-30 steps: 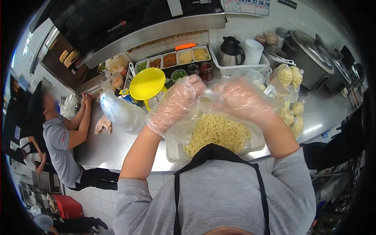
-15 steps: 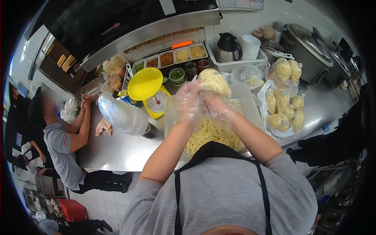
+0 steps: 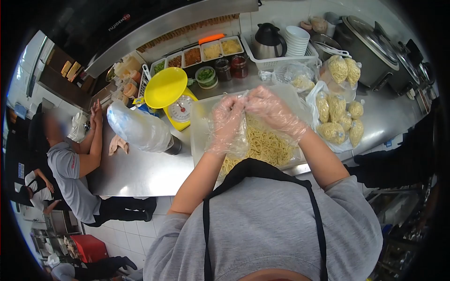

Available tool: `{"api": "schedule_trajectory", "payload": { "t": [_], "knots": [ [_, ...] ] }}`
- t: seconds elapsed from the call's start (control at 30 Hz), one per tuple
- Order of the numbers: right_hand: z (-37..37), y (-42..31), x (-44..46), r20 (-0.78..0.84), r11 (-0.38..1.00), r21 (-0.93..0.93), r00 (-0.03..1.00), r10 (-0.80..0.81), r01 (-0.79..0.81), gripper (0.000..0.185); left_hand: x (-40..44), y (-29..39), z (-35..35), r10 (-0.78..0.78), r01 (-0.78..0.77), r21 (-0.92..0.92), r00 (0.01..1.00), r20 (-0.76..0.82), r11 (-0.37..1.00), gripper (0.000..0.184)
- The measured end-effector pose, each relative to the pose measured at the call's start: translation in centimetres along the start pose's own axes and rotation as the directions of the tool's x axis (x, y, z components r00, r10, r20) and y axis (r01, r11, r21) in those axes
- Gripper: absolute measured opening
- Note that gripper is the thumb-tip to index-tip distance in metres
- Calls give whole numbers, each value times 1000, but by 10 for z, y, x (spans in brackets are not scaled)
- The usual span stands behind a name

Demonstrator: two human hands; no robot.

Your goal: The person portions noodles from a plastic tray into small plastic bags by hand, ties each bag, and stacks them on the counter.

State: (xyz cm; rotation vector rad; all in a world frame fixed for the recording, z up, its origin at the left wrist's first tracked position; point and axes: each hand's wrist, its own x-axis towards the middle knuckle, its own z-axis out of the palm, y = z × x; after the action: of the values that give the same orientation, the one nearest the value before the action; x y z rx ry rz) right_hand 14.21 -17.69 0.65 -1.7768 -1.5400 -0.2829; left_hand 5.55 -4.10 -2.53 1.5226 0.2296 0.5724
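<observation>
Both my hands wear clear plastic gloves and are raised over a translucent tub point(image 3: 198, 122) of yellow noodles point(image 3: 267, 145). My left hand point(image 3: 227, 118) is closed, its fingers pinched on the top of a clear plastic bag. Close beside it, my right hand point(image 3: 273, 111) pinches the same bag top, fingertips nearly touching the left ones. The bag's body is mostly hidden behind my hands and hard to tell from the noodles below. Right of the tub, several tied bags of noodles point(image 3: 336, 108) rest on a white plastic bag point(image 3: 313, 100).
A yellow scale point(image 3: 180, 110) with a round pan stands left of the tub. Near it are a roll of plastic bags point(image 3: 136, 126) and a crumpled glove point(image 3: 118, 145). Topping trays point(image 3: 192, 57), jars and a basket point(image 3: 281, 63) line the back. A co-worker point(image 3: 70, 159) leans at left.
The filled noodle bag, held up above my hands before, has dropped out of clear sight behind them. My hands have come slightly nearer, still pinching at the bag's top.
</observation>
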Motion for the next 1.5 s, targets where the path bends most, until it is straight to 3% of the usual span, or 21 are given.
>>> {"api": "schedule_trajectory", "payload": {
  "t": [0.03, 0.17, 0.23, 0.27, 0.33, 0.4, 0.47, 0.5, 0.53, 0.6, 0.67, 0.7, 0.77, 0.83, 0.9, 0.93, 1.0, 1.1, 1.23, 1.4, 1.5],
  "knots": [
    [0, 5, -8, 42, 908, 385, 986, 159, -163, 25, -4, 0, 2, -8, 8, -3, 1000, 5, 1000, 12],
    [12, 27, -37, 152, 753, 466, 881, 449, -464, 32, -15, -9, 5, -191, 231, -300, 969, 158, 925, 11],
    [14, 22, -36, 274, 544, 500, 719, 639, -674, 41, -17, -17, 4, -263, 326, -358, 941, 213, 875, 12],
    [17, 21, -37, 276, 538, 501, 714, 643, -678, 41, -16, -21, 4, -284, 366, -341, 921, 267, 866, 14],
    [21, 21, -39, 306, 318, 524, 523, 795, -790, 47, -15, -25, 5, -307, 409, -324, 895, 323, 853, 19],
    [22, 15, -39, 293, 330, 542, 542, 787, -772, 43, -12, -24, 7, -306, 358, -79, 878, 367, 931, 16],
    [24, 21, -42, 278, 348, 560, 566, 776, -752, 40, -8, -35, 7, -261, 295, -39, 895, 363, 955, 14],
    [28, 35, -48, 143, 716, 360, 794, 591, -598, 37, -6, -44, 6, -213, 227, 2, 910, 356, 974, 12],
    [28, 48, -52, 89, 943, 95, 946, 312, -320, 34, -4, -55, 4, -212, 227, 0, 910, 355, 974, 12],
    [14, 51, -45, -468, 889, 456, 861, 201, 40, 27, -4, -74, -1, -115, 86, 94, 923, 367, 992, 10],
    [-46, 12, -23, -314, 672, 592, 640, 701, -445, 22, -3, -73, 0, -134, 115, 77, 933, 335, 990, 10],
    [-50, 18, -23, -315, 670, 593, 637, 704, -447, 22, -3, -72, 0, -150, 138, 62, 939, 309, 989, 10],
    [-60, 36, -20, 32, 567, 602, 726, 687, -563, 27, -4, -72, 0, -155, 153, 32, 928, 340, 988, 10],
    [-36, 52, -28, 310, 595, 581, 827, 469, -555, 25, -4, -68, 3, -145, 159, -6, 916, 375, 987, 10],
    [-4, 46, -39, 489, 385, 594, 697, 525, -706, 24, -6, -58, 1, -195, 247, -52, 862, 468, 968, 8],
    [0, 49, -39, 491, 386, 595, 699, 520, -705, 24, -5, -58, 0, -195, 245, -51, 865, 463, 968, 8],
    [11, 52, -40, 534, 637, 467, 770, 349, -613, 28, -4, -59, -6, -212, 192, 92, 852, 479, 977, 11],
    [18, 58, -47, 526, 658, 488, 795, 302, -573, 28, -3, -58, -9, -165, 157, 57, 862, 479, 986, 14],
    [28, 46, -48, 525, 597, 542, 793, 310, -592, 27, -7, -58, -5, -282, 293, 32, 875, 393, 955, 14],
    [35, 32, -53, 418, 427, 607, 726, 546, -670, 20, -15, -52, 8, -2, -71, 232, 953, 303, 970, 17],
    [41, 38, -53, 450, 392, 616, 714, 537, -683, 18, -11, -52, 5, -38, 4, 110, 952, 304, 994, 16]
  ]
}}
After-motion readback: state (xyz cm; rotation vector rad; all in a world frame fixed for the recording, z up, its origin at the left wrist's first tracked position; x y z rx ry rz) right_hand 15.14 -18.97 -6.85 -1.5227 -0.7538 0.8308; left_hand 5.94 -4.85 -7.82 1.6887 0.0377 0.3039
